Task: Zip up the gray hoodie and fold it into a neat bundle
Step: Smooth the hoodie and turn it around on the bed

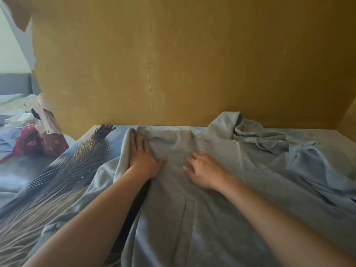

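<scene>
Both hands [173, 162] flat, pressing gray hoodie [212, 189]

Ochre wall [173, 54], printed bedspread [67, 170], daylit clutter [23, 132] left

The ochre wall [173, 64] blocks reach beyond the hoodie [212, 189]; the printed blanket [67, 170] lies open leftward.

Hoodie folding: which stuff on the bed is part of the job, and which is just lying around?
Part of the job:
gray hoodie
left hand
right hand

Just lying about:
animal-print bedcover
red patterned bag
pile of pale clothes
</scene>
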The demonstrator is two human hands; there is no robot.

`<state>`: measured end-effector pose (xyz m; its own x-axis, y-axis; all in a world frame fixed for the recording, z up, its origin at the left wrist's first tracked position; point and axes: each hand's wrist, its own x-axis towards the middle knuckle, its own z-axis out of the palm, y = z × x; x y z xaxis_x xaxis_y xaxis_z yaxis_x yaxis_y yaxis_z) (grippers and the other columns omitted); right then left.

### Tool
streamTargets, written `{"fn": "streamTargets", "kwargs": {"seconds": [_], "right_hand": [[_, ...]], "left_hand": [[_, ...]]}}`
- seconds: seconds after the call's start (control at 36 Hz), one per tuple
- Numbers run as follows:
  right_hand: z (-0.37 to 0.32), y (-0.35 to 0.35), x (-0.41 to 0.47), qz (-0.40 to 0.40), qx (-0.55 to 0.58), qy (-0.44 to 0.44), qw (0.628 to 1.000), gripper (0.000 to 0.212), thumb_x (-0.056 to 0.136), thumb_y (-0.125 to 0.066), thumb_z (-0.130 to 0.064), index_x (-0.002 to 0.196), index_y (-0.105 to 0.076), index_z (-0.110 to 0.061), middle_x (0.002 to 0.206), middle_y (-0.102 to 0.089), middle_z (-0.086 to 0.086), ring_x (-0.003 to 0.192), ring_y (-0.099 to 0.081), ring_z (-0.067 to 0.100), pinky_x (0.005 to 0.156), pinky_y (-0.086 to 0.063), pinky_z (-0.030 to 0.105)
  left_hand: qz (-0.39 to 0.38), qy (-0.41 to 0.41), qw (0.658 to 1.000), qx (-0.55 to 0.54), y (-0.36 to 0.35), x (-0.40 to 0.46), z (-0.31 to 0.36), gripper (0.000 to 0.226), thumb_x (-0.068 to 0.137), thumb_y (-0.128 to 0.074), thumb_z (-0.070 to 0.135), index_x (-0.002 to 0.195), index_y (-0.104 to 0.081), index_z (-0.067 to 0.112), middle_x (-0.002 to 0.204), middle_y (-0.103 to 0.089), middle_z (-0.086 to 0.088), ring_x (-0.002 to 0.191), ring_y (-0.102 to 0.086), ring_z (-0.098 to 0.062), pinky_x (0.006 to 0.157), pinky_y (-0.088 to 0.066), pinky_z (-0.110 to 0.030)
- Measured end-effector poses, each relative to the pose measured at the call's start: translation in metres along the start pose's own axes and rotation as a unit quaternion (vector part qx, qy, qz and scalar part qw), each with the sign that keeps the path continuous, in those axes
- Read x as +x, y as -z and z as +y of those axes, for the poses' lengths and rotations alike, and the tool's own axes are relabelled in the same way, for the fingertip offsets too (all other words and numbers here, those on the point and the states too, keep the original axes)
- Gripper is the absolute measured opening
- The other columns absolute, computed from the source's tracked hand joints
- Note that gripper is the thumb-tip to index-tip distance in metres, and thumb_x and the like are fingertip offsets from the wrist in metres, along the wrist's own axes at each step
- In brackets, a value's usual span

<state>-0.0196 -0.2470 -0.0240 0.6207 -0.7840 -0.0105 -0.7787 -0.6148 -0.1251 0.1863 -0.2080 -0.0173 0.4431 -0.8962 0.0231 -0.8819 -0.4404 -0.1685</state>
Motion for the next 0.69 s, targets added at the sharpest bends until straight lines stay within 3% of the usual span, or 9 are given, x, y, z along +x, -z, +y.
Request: {"fn": "streamTargets", "kwargs": {"seconds": [0.14,0.31,0.47,0.58,0.69], "right_hand": [[-0.005,-0.003,0.011,-0.014,-0.005,0.005,1.0,0.063,0.107,-0.028,-0.055,0.158,-0.036,-0.018,0.168,-0.025,0.013,0.156,-0.017,0.031,0.126,-0.016,0.048],[-0.006,-0.009,0.018,-0.018,-0.004,0.008,1.0,0.065,0.107,-0.027,-0.057,0.16,-0.031,-0.021,0.169,-0.021,0.012,0.157,-0.013,0.03,0.127,-0.013,0.049],[-0.009,-0.01,0.025,-0.008,-0.006,0.014,1.0,0.064,0.107,-0.028,-0.055,0.16,-0.031,-0.02,0.168,-0.022,0.012,0.157,-0.012,0.03,0.127,-0.011,0.052],[-0.012,-0.009,0.028,-0.017,0.0,0.012,1.0,0.065,0.107,-0.025,-0.057,0.163,-0.024,-0.023,0.171,-0.013,0.012,0.159,-0.001,0.031,0.128,-0.005,0.053],[-0.012,-0.006,0.028,-0.011,-0.016,0.013,1.0,0.066,0.107,-0.025,-0.057,0.164,-0.021,-0.022,0.172,-0.011,0.012,0.159,0.0,0.031,0.128,-0.004,0.053]], "left_hand": [[-0.02,0.041,0.999,-0.016,-0.01,0.013,-0.022,0.116,0.089,-0.033,0.083,0.162,0.013,0.004,0.16,0.034,-0.029,0.143,0.04,-0.049,0.116,0.027,-0.055],[0.013,0.047,0.999,0.01,-0.02,0.025,-0.033,0.116,0.084,-0.033,0.086,0.164,0.008,0.013,0.159,0.038,-0.026,0.14,0.044,-0.05,0.115,0.028,-0.057],[-0.003,0.047,0.999,0.027,-0.025,0.028,-0.048,0.111,0.084,-0.03,0.087,0.164,0.011,0.022,0.161,0.037,-0.021,0.14,0.043,-0.051,0.118,0.023,-0.061],[-0.021,0.02,0.999,0.016,-0.018,0.026,-0.042,0.1,0.092,-0.026,0.08,0.165,0.008,0.021,0.166,0.028,-0.02,0.148,0.034,-0.046,0.121,0.016,-0.058],[0.028,-0.022,0.999,-0.008,-0.008,0.021,-0.028,0.087,0.1,-0.027,0.064,0.165,-0.001,0.013,0.171,0.008,-0.018,0.158,0.014,-0.035,0.128,0.002,-0.051]]}}
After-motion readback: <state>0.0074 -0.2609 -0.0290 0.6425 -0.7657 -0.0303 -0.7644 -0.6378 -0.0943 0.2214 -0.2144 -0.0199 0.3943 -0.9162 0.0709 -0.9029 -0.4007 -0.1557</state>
